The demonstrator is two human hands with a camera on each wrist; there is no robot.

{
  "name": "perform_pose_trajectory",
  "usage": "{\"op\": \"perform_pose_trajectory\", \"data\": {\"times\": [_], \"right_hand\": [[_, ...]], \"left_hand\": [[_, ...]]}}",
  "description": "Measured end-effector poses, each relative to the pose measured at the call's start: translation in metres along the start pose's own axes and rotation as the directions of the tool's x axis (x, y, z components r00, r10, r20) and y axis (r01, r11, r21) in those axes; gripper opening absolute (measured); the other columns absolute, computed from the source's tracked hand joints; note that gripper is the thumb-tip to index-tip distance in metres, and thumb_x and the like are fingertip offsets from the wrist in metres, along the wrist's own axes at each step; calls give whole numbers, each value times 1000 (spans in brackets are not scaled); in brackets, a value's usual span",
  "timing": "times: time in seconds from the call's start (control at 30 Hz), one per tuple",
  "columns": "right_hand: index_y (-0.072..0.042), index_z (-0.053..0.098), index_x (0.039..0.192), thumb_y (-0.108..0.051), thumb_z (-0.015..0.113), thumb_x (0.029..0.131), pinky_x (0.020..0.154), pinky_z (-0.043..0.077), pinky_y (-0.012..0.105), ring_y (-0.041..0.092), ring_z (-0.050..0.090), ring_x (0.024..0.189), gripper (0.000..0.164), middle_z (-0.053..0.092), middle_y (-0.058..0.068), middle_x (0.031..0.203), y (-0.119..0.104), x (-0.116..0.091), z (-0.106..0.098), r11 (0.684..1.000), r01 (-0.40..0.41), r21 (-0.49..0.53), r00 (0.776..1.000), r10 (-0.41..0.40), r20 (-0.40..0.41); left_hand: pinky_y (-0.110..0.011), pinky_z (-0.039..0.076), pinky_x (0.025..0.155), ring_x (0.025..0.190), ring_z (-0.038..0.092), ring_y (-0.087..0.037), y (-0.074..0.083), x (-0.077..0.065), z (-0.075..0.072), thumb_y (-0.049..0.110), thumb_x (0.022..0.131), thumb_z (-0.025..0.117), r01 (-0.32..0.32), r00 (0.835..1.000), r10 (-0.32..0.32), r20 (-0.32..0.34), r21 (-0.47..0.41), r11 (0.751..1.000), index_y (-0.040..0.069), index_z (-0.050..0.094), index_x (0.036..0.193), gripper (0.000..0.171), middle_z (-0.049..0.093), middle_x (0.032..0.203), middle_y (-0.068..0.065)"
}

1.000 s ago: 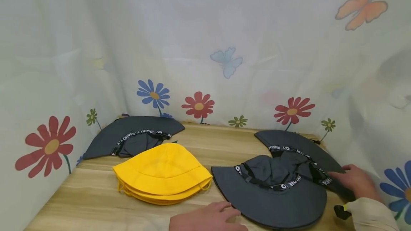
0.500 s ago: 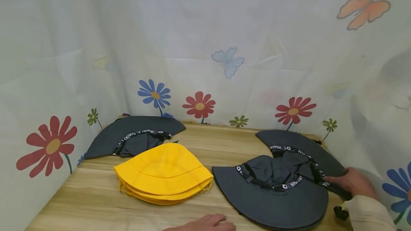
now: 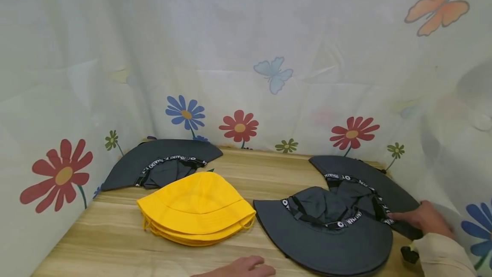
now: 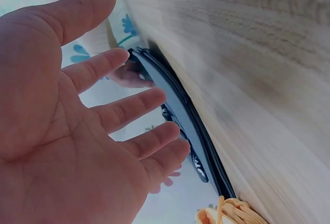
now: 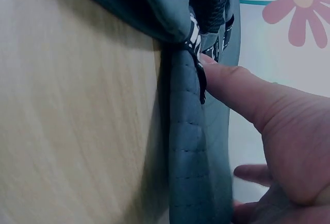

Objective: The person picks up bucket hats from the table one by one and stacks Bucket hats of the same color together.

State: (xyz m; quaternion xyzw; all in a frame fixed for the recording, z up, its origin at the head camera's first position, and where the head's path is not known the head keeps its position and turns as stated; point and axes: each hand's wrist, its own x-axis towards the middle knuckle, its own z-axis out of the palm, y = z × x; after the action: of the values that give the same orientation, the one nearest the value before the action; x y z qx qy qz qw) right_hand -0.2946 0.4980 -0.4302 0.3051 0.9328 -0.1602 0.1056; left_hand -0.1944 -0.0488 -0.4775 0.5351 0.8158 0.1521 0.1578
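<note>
Two dark grey wide-brimmed hats overlap at the right of the head view: a near hat and a far hat partly under it. My right hand grips the far hat's brim at its right end. In the right wrist view the thumb lies against the lettered band of that brim, with the other fingers partly hidden behind its outer edge. My left hand is low over the table, left of the near hat. Its palm and spread fingers hold nothing in the left wrist view.
Several yellow bucket hats lie stacked left of centre on the wooden table. Behind them is another dark grey hat. White flower-printed curtain encloses the back and sides. A small black object is by the right cuff.
My left hand has drawn back to the left and down, away from the near hat. My right thumb has moved inward onto the far hat's band. The far brim has shifted slightly right.
</note>
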Motion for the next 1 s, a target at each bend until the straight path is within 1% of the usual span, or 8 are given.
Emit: {"op": "perform_pose_trajectory", "data": {"times": [0.07, 0.23, 0.37, 0.43, 0.5, 0.6, 0.77, 1.0], "right_hand": [[28, 38, 130, -58, 79, 79, 100, 43, 64, 53, 54, 113, 108, 48, 44, 128, 0, 0, -3, 999, 16, -34, 1000, -17, -9], [33, 40, 118, -50, 80, 81, 86, 55, 49, 43, 59, 97, 100, 53, 42, 111, 2, -3, -6, 997, 73, 7, 995, -73, -72], [33, 38, 127, -44, 76, 86, 90, 53, 55, 53, 56, 105, 95, 49, 48, 119, 10, 3, -9, 991, 132, 20, 981, -128, -144], [33, 31, 134, -41, 73, 88, 99, 47, 62, 61, 49, 117, 96, 40, 51, 131, 13, 5, -12, 986, 164, 29, 973, -156, -170], [31, 29, 137, -39, 72, 89, 100, 44, 65, 64, 45, 120, 95, 37, 51, 133, 13, 5, -15, 976, 211, 58, 961, -196, -195], [28, 29, 136, -38, 72, 91, 94, 45, 68, 65, 46, 116, 90, 41, 51, 131, 13, 1, -18, 943, 321, 87, 921, -289, -262], [19, 34, 143, -40, 65, 99, 87, 45, 70, 66, 48, 113, 80, 44, 50, 132, 10, -15, -28, 875, 481, 50, 821, -430, -375], [14, 46, 142, -42, 59, 103, 76, 50, 67, 66, 54, 109, 69, 53, 47, 129, 0, -47, -40, 808, 587, 54, 739, -507, -443]], "left_hand": [[-22, 51, 100, 129, 51, -6, 2, -2, -4, 47, 106, 52, 32, 999, -32, 9, -48, 998, 30, 42, 153, 51, 47, 153, 6], [-23, 52, 98, 122, 52, -4, 2, -4, -9, 43, 106, 53, 92, 996, -92, 7, -169, 981, 28, 45, 152, 49, 50, 150, 3], [-25, 49, 103, 128, 51, -11, 1, -3, -16, 41, 107, 53, -22, 1000, 22, -3, 29, 999, 26, 48, 150, 46, 49, 152, 1], [-25, 47, 105, 132, 50, -14, 2, -5, -20, 42, 107, 52, -97, 995, 100, -9, 173, 980, 27, 50, 149, 45, 49, 153, 2], [-25, 47, 105, 132, 50, -14, 3, -8, -22, 44, 106, 52, -126, 991, 135, -16, 258, 958, 30, 51, 148, 45, 49, 152, 2], [-27, 47, 104, 131, 49, -13, 3, -13, -22, 48, 105, 53, -105, 993, 114, -19, 259, 960, 33, 52, 147, 44, 49, 152, 4], [-27, 47, 105, 132, 49, -14, 3, -13, -26, 47, 105, 54, -103, 994, 112, -20, 246, 964, 33, 52, 146, 44, 50, 152, 3], [-26, 46, 107, 132, 50, -14, 0, -16, -34, 45, 106, 52, -115, 990, 132, -57, 247, 962, 27, 52, 146, 44, 54, 149, 2]]}}
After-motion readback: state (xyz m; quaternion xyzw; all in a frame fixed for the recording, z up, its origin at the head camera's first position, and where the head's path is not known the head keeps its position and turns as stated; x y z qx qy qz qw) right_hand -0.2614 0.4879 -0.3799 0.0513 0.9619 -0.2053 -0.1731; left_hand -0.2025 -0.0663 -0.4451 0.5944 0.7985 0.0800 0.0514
